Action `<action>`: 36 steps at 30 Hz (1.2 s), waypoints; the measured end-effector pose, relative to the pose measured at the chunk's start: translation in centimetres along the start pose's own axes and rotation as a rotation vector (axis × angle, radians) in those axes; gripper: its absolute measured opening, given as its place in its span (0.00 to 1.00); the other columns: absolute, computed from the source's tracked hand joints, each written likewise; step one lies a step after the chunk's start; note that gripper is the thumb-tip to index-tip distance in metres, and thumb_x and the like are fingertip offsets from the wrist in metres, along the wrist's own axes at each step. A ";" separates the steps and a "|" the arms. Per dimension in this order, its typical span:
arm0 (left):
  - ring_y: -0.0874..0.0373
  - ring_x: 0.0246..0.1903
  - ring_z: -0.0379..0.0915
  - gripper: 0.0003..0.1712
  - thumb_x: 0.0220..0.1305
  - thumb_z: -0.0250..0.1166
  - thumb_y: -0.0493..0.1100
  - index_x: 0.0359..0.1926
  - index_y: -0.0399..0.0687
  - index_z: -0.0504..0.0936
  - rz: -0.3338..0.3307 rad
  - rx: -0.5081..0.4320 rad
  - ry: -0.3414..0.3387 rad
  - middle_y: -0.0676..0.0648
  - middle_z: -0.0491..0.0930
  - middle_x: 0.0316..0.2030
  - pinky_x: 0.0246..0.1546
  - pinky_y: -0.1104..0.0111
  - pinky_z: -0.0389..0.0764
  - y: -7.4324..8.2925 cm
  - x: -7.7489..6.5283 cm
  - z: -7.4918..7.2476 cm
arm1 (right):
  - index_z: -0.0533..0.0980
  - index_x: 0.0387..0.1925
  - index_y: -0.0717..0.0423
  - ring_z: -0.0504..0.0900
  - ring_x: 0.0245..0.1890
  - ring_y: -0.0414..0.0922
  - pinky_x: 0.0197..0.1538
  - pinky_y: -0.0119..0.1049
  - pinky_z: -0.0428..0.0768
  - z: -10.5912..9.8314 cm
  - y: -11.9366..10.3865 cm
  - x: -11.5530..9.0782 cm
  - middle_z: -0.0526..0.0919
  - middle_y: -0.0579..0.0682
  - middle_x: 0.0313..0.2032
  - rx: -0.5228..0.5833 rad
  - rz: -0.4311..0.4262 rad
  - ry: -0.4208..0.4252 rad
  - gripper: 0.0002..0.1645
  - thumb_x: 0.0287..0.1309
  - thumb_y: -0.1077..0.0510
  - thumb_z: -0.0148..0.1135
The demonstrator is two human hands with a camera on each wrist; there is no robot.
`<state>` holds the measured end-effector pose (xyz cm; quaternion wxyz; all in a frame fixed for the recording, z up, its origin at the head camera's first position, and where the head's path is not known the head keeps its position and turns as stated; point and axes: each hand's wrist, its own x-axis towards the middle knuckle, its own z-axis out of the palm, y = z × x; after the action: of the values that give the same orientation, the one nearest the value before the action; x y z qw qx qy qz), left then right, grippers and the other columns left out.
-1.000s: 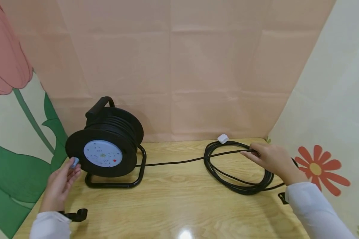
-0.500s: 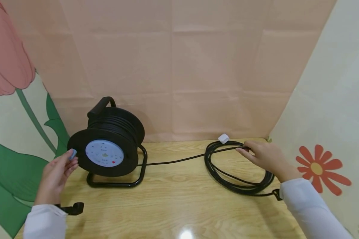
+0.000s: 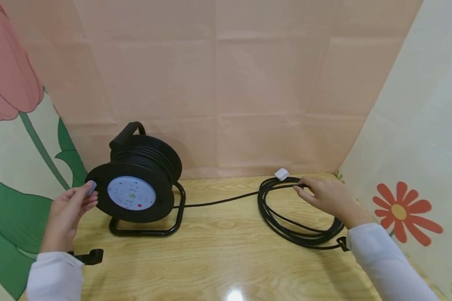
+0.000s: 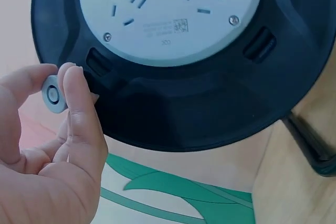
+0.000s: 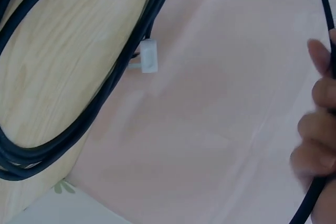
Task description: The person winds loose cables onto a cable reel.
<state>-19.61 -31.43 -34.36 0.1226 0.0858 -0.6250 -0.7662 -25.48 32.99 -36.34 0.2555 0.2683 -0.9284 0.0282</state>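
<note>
1. Surface [image 3: 218,255] of pale yellow wood grain carries everything, with a bright spot of glare [image 3: 234,295] at the bottom of the head view.
2. Behind it rises a peach backdrop [image 3: 260,79], lined with fold creases.
3. At the left stands a pale panel printed with a pink tulip [image 3: 7,67] and green leaves [image 3: 15,213]; the right panel [image 3: 418,108], also pale, bears a red-orange flower [image 3: 399,212] with a yellow centre.
4. A black cable reel [image 3: 135,169] stands on the left part of the surface, supported by its bent tube frame [image 3: 141,233], its round white socket face [image 3: 132,193] turned towards the person.
5. The left hand [image 3: 68,213] pinches the reel's small blue-grey knob [image 4: 53,94] between thumb and fingers, beside the rim.
6. From the reel a black cable [image 3: 218,203] runs rightward to a loose coil [image 3: 305,241] lying on the right part of the surface.
7. The right hand [image 3: 331,200], above that coil, has its fingers curled round the cable.
8. A white plug [image 3: 281,174] sits at the coil's far side, near the foot of the backdrop.
9. White sleeves [image 3: 388,263] cover both forearms.
</note>
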 end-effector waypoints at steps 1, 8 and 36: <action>0.63 0.29 0.82 0.11 0.65 0.70 0.48 0.32 0.46 0.83 0.010 0.011 -0.001 0.53 0.83 0.29 0.35 0.75 0.83 0.2 0.0 0.1 | 0.74 0.27 0.45 0.62 0.14 0.35 0.19 0.34 0.63 0.0 0.0 0.1 0.70 0.37 0.16 -0.002 0.033 -0.002 0.17 0.65 0.41 0.65; 0.63 0.28 0.83 0.15 0.64 0.71 0.50 0.37 0.43 0.81 0.077 0.145 -0.014 0.53 0.84 0.29 0.33 0.76 0.83 1.5 -0.2 1.1 | 0.63 0.15 0.42 0.60 0.12 0.39 0.17 0.35 0.56 -0.1 -0.2 0.3 0.60 0.39 0.12 -0.038 0.180 0.045 0.31 0.61 0.32 0.64; 0.73 0.26 0.79 0.30 0.67 0.63 0.63 0.48 0.38 0.77 0.245 0.741 0.103 0.59 0.84 0.31 0.31 0.83 0.77 3.0 -1.3 4.3 | 0.72 0.27 0.46 0.56 0.10 0.36 0.14 0.34 0.54 -0.1 -1.1 0.8 0.61 0.37 0.12 0.005 0.082 0.286 0.17 0.57 0.45 0.72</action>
<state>-19.34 -27.62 -30.60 0.2050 0.0871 -0.8578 -0.4632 -25.46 31.64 -35.91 0.3834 0.2239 -0.8926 0.0787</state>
